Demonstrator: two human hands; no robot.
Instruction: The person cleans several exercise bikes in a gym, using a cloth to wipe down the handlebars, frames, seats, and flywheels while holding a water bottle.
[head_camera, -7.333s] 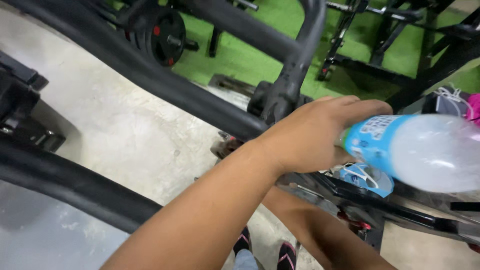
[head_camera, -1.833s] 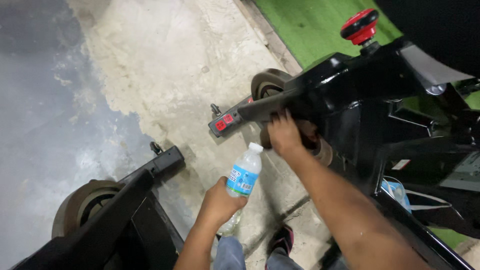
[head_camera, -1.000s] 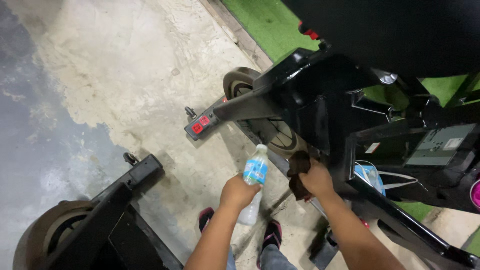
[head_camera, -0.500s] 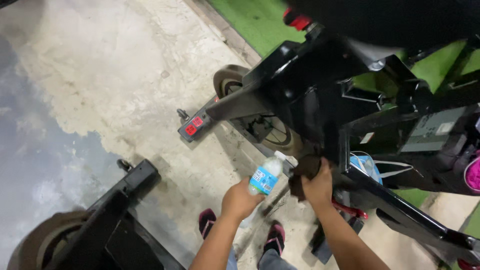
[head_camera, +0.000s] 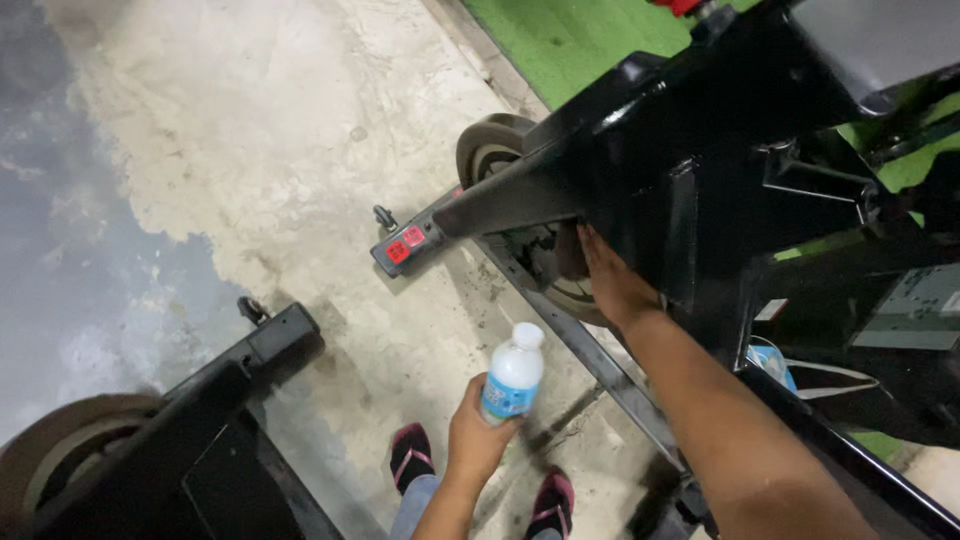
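My left hand (head_camera: 478, 435) grips a small clear plastic bottle (head_camera: 512, 378) with a white cap and a blue label, held upright above the floor. My right hand (head_camera: 612, 285) reaches under the black frame (head_camera: 700, 170) of an exercise bike. It presses a dark cloth (head_camera: 568, 250) against the flywheel (head_camera: 560, 285). The fingertips are partly hidden behind the frame.
The bike's front stabiliser bar (head_camera: 420, 235) has red end labels and a transport wheel (head_camera: 490, 150). A second black machine base (head_camera: 200, 430) with a wheel (head_camera: 60, 460) lies at lower left. Green turf (head_camera: 570, 40) is beyond. My sandalled feet (head_camera: 412, 460) stand on stained concrete.
My right hand has moved up with the cloth, from the lower frame to the flywheel under the main frame. The left hand with the bottle has dropped a little. The view has shifted.
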